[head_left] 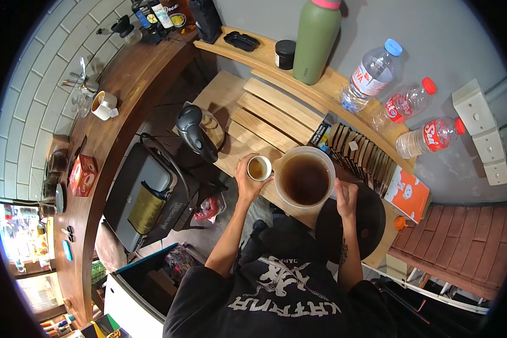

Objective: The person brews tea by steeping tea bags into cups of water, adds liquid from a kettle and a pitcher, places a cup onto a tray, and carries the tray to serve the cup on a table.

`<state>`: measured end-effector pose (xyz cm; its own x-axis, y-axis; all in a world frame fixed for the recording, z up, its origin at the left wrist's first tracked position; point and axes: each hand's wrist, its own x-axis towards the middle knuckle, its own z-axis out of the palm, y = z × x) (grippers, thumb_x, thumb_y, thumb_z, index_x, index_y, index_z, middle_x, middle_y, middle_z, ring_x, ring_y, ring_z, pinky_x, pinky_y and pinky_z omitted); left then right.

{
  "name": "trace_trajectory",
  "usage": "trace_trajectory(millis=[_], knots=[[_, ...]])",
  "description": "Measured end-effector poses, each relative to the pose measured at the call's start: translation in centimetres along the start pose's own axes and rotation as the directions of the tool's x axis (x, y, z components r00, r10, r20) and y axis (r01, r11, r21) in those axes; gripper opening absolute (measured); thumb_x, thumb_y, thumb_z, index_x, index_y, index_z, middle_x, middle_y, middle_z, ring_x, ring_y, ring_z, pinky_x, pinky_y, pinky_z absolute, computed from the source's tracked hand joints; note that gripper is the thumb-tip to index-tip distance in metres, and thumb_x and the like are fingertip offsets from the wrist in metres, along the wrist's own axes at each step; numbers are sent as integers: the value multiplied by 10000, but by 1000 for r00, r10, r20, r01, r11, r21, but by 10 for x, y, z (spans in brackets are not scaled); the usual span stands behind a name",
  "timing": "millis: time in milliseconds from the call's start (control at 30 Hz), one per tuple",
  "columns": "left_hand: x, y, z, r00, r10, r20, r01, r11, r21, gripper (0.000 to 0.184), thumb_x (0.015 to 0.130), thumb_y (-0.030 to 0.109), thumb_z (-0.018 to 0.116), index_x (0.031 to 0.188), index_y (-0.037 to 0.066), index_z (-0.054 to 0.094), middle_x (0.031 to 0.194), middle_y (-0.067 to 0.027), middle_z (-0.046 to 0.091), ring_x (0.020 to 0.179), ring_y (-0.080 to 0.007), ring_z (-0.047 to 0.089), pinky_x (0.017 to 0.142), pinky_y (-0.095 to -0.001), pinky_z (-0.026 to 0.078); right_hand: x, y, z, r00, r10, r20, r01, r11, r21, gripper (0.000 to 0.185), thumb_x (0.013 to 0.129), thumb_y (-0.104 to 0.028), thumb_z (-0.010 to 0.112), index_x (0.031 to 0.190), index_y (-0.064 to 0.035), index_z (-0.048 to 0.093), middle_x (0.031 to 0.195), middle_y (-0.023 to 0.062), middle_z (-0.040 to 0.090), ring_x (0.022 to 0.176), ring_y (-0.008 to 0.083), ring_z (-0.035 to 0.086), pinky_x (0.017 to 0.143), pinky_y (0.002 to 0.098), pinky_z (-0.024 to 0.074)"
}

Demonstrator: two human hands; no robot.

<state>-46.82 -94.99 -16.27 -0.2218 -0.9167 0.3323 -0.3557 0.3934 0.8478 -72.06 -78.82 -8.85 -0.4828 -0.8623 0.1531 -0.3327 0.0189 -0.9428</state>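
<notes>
My left hand [245, 179] is closed around a small white cup [268, 172] that has some yellow-brown liquid at its bottom. Right beside it is a large, round, translucent plastic pitcher [279, 194], well filled with dark brown liquid that looks like tea. My right hand [346, 198] grips the pitcher at its right side, where a handle seems to be, mostly hidden by the fingers. Cup and pitcher are side by side above the wooden bench, with their rims almost touching. Below my right hand lies a round black disc-shaped surface [372, 217].
An electric kettle [192, 128] stands on the wooden bench [265, 125] to the left. Behind, a shelf [265, 50] carries a green bottle [316, 42] and several plastic bottles. A row of books [357, 155] is at the right. A black chair [146, 191] is left of me.
</notes>
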Motion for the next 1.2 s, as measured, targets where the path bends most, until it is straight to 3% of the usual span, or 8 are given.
trace_trajectory(millis=[267, 333, 667, 800, 867, 900, 967, 1200], knots=[[6, -9, -4, 998, 58, -25, -57, 996, 71, 711, 543, 155, 936, 1178, 75, 626, 1158, -108, 669, 1110, -328, 607, 1004, -450, 418, 12, -12, 15, 996, -78, 34, 79, 996, -38, 402, 981, -187, 595, 648, 22, 512, 557, 29, 441, 564, 102, 398, 532, 342, 313], [7, -7, -5, 998, 65, -5, -64, 995, 80, 644, 558, 83, 885, 1151, 64, 635, 1162, -133, 672, 1096, -340, 627, 965, -430, 480, 15, -15, 20, 995, -88, 40, 90, 995, -47, 403, 982, -192, 596, 648, 21, 518, 557, 29, 441, 561, 108, 402, 531, 345, 315], [7, -8, -11, 999, 38, 16, -37, 998, -45, 605, 641, 100, 871, 1193, 57, 626, 1167, -142, 667, 1108, -326, 636, 968, -412, 488, 22, -21, 28, 991, -22, 133, 43, 986, -160, 412, 987, -229, 587, 685, 51, 607, 559, 119, 525, 551, 184, 521, 568, 377, 394], [8, -13, -13, 999, 40, 1, -40, 998, -39, 613, 644, 99, 870, 1203, 59, 623, 1162, -143, 667, 1100, -328, 638, 959, -409, 492, 25, -34, 37, 987, -76, 144, 95, 987, -128, 417, 990, -241, 582, 706, 63, 620, 558, 121, 531, 550, 187, 529, 571, 377, 409], [8, -14, -15, 999, 36, -9, -36, 999, -33, 614, 645, 97, 868, 1206, 58, 622, 1158, -143, 667, 1095, -329, 640, 955, -409, 493, 26, -37, 41, 988, -82, 130, 95, 991, -97, 448, 1015, -260, 553, 668, 21, 511, 574, 11, 414, 578, 96, 390, 543, 341, 311], [8, -13, -17, 999, 33, -19, -34, 999, -39, 608, 646, 92, 866, 1203, 56, 623, 1152, -143, 669, 1092, -324, 643, 952, -405, 495, 27, -39, 42, 987, -86, 135, 99, 990, -98, 448, 1015, -260, 553, 668, 21, 511, 574, 11, 414, 578, 96, 390, 543, 341, 311], [8, -13, -19, 999, 28, -34, -29, 999, -46, 603, 648, 88, 863, 1201, 53, 625, 1147, -144, 671, 1089, -320, 645, 948, -402, 496, 30, -43, 44, 985, -60, 160, 78, 991, -107, 411, 990, -248, 578, 728, 64, 632, 575, 130, 553, 545, 199, 523, 569, 381, 412], [8, -22, -24, 998, -58, -40, 51, 988, -145, 628, 613, 81, 882, 1182, 31, 622, 1153, -155, 670, 1104, -343, 633, 970, -408, 486, 36, -40, 49, 972, -48, 231, 101, 969, -225, 392, 978, -249, 589, 761, 65, 676, 604, 160, 594, 567, 235, 593, 581, 384, 429]])
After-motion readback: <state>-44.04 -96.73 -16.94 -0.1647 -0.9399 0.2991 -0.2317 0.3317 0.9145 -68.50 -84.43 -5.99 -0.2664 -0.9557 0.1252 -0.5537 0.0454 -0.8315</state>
